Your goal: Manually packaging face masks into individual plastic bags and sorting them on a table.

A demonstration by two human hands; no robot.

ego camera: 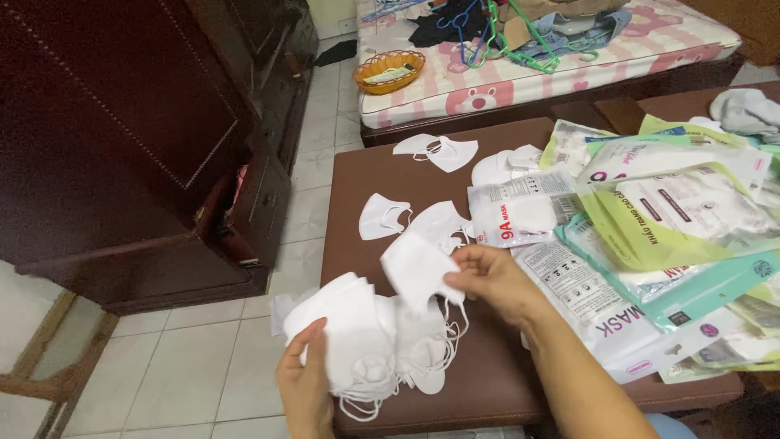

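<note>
White mask (414, 268) pinched in right hand (487, 280), mask stack (357, 333) gripped in left hand (305, 382).

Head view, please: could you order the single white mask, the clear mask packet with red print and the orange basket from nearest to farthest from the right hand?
1. Single white mask: pinched in the right hand.
2. Clear mask packet with red print: on the brown table, just beyond the hand.
3. Orange basket: on the mattress, far back left.

dark wardrobe (122, 122), pale tiled floor (187, 366)
</note>
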